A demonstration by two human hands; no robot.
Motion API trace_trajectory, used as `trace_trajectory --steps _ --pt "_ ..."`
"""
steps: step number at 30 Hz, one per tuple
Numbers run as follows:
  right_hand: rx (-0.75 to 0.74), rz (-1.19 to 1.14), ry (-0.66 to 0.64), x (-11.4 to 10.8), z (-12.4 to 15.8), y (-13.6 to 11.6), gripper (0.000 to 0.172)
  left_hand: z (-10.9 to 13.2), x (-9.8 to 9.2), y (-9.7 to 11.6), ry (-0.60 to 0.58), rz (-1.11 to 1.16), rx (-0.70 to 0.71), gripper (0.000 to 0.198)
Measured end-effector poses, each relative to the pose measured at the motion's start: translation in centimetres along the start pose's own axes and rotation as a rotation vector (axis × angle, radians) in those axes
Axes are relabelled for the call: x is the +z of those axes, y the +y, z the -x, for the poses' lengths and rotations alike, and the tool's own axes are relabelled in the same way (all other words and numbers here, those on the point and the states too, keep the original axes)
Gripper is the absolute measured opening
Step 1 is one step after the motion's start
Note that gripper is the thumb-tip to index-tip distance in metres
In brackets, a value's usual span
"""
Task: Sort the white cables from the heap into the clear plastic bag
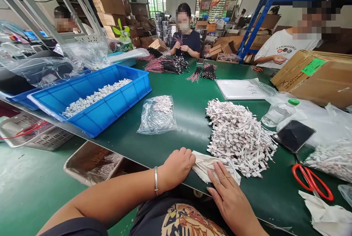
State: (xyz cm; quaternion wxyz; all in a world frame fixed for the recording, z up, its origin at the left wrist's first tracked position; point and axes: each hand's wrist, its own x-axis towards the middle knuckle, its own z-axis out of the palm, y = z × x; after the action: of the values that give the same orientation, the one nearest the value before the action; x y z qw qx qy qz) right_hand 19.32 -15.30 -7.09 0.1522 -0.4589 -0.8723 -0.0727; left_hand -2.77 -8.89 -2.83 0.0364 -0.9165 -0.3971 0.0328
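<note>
A crumpled off-white cloth (203, 166) lies on the green table near its front edge. My left hand (178, 166) is closed in a fist at the cloth's left end, gripping it there. My right hand (227, 190) rests flat on the cloth's right part, fingers stretched out. Just beyond my right hand is a large heap of small white strip-like pieces (239, 137), touching the cloth's far right side. A clear plastic bag (157, 120) with similar pale pieces in it lies farther off to the left.
A blue bin (110, 113) of small white parts stands at left. To the right are red-handled scissors (310, 181), a dark phone-like slab (294, 135), a water bottle (279, 113), another cloth (327, 212) and a cardboard box (310, 78). People sit across, near wire bundles (167, 64).
</note>
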Motion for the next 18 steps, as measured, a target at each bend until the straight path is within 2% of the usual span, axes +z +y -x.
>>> trace_trajectory --steps 3,5,7,10,12,14,18 --pt "0.001 -0.003 0.017 0.1 -0.1 -0.2 0.047 0.8 0.1 -0.8 -0.019 0.047 -0.041 0.015" --pt "0.003 -0.005 0.022 0.1 -0.1 -0.2 0.046 1.5 0.0 -1.9 -0.007 0.213 -0.159 0.016" --pt "0.001 -0.004 0.023 0.1 -0.1 -0.2 0.046 2.3 -0.3 -3.4 0.072 0.634 -0.378 0.013" --pt "-0.006 0.002 0.023 0.1 -0.1 -0.1 0.047 2.8 -0.7 -5.9 0.230 1.585 -0.833 0.010" --pt "-0.011 0.003 0.027 0.1 -0.2 -0.1 0.047 2.7 -0.8 -7.2 0.276 1.912 -1.020 0.011" --pt "-0.013 -0.002 0.030 0.2 -0.2 -0.1 0.048 2.2 -0.8 -8.1 0.344 2.003 -1.092 0.010" --pt "-0.016 -0.046 0.058 -0.1 -0.1 -0.1 0.046 1.0 -0.6 -8.7 0.579 2.147 -1.154 0.011"
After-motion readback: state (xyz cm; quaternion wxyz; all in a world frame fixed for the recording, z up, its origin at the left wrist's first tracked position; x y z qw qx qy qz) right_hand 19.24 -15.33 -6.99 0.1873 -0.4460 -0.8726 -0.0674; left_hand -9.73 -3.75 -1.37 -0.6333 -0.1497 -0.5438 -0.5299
